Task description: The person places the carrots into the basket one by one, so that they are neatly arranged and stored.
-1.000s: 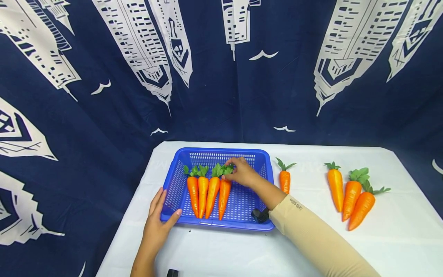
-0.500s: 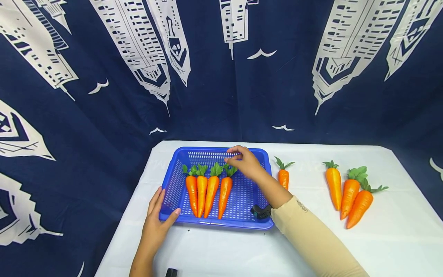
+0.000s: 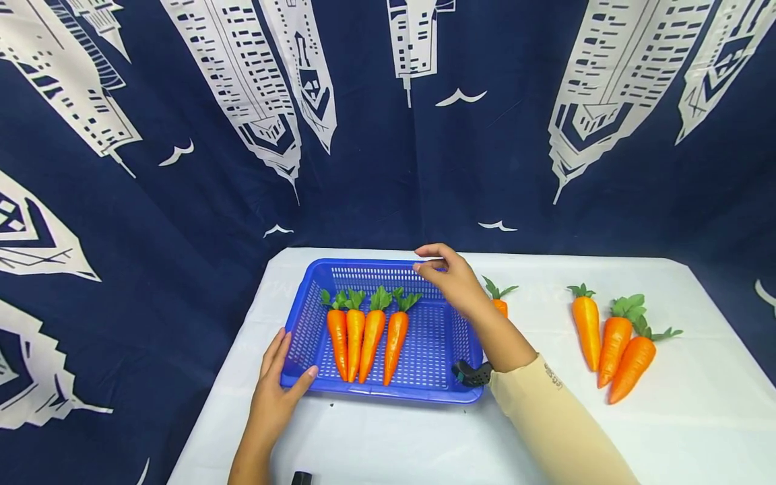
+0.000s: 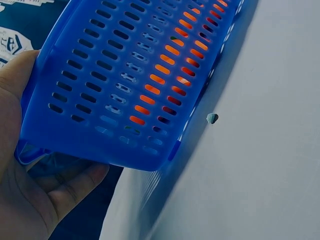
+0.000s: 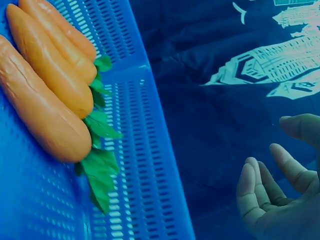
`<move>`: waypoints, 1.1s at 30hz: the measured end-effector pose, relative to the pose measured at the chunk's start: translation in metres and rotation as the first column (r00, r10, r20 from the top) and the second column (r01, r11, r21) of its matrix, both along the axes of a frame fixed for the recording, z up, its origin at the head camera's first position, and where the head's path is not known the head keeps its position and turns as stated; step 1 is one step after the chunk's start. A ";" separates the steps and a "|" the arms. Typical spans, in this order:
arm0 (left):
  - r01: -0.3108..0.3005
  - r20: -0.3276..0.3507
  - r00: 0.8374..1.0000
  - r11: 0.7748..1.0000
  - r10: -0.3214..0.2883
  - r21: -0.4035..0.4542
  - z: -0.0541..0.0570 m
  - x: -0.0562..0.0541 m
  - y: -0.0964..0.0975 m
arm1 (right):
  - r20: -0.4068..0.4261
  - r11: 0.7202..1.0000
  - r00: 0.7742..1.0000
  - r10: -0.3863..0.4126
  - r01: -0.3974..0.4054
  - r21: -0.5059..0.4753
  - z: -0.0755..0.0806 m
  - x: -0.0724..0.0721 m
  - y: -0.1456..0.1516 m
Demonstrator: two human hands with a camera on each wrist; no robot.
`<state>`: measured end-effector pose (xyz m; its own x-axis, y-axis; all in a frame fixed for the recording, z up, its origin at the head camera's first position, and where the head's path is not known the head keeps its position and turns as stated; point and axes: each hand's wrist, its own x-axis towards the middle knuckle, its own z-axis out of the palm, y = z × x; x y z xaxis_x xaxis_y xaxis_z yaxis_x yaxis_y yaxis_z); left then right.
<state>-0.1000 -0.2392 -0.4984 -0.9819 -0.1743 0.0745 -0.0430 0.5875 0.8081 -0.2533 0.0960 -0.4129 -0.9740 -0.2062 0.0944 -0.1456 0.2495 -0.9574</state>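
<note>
Several orange carrots with green leaves lie side by side in the blue plastic basket (image 3: 388,391), the rightmost carrot (image 3: 396,347) a little apart from the others. My left hand (image 3: 275,387) holds the basket at its front left corner, and the left wrist view shows the thumb and fingers on either side of the rim. Above the basket's back right part is my right hand (image 3: 451,276), its fingers loosely bent with nothing between them. In the right wrist view this hand (image 5: 280,195) appears apart from the carrots and the basket.
Right of the basket lies one carrot (image 3: 500,306), partly hidden by my right forearm. Three more carrots (image 3: 615,343) lie close together farther right on the white table (image 3: 545,438). A small black object (image 3: 301,478) sits at the front edge of view. Dark blue printed cloth (image 3: 364,202) hangs behind.
My right hand has let go of the rightmost carrot's leaves and moved up and to the right. That carrot's top has shifted slightly right. The left hand stays at the basket corner.
</note>
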 end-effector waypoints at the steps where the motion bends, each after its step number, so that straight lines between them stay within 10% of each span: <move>1: -0.001 0.000 1.000 1.000 0.001 -0.001 0.000 0.000 0.000 | -0.004 1.000 1.000 -0.002 0.002 -0.003 0.002 0.001 0.003; 17: 0.006 0.009 1.000 1.000 -0.005 -0.013 0.001 0.000 0.000 | 0.011 0.995 0.996 -0.090 0.089 0.041 0.005 0.012 0.049; 33: 0.003 0.015 1.000 1.000 -0.003 -0.012 0.001 0.000 -0.001 | 0.134 0.977 0.970 -0.202 0.189 0.102 -0.026 0.016 0.086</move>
